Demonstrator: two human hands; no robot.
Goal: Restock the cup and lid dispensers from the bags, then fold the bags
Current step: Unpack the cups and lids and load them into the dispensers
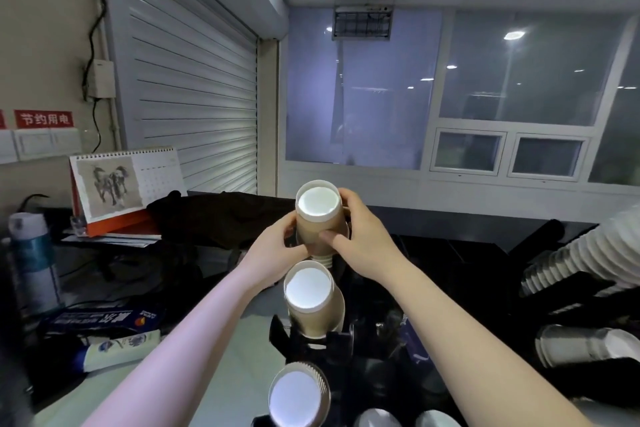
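Observation:
A stack of brown paper cups [317, 218], bottoms up, stands at the far end of the black cup dispenser [304, 345]. My left hand [280, 246] grips its left side and my right hand [360, 232] grips its right side, thumb on the front. Closer to me a second brown cup stack [311, 298] sits in the dispenser, and a third, ribbed stack [298, 395] is at the bottom edge. A long stack of white cups in a clear bag [588, 253] lies at the right. Another white cup stack [585, 347] lies lower right.
A desk calendar [124, 184], a dark cloth [225, 215], a blue-and-white bottle [33, 260], a tube [121, 350] and papers crowd the left of the counter. White round lids [377, 419] show at the bottom edge. A roller shutter and windows stand behind.

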